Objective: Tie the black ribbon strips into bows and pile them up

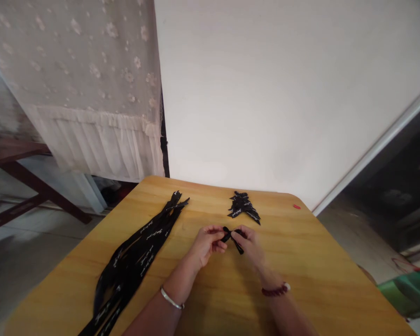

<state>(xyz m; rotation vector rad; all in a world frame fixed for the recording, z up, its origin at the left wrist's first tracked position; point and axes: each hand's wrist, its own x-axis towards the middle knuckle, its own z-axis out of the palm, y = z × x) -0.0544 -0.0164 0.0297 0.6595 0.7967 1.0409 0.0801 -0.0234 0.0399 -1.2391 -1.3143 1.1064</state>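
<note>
Head view:
- Left hand [207, 242] and right hand [251, 243] meet above the middle of the table [311, 266]. Both pinch a short ribbon piece [233, 238] by the fingertips.
- Ribbon piece: black, glossy, folded into a small loop with one tail slanting down; its exact fold is too small to read.
- Table: smooth yellow wood with visible grain and a rounded far edge.
- Ribbon strips [140, 259]: long, flat and black with pale script, lying left of the hands; the near end is cut off by the frame.
- Bow pile [243, 208]: black, spiky outline, beyond the hands; count unclear.
- Lace curtain [87, 93]: sheer, floral, with a pleated hem.
- Wrists: metal bangle [171, 299] on the left, dark bead bracelet [275, 290] on the right.
</note>
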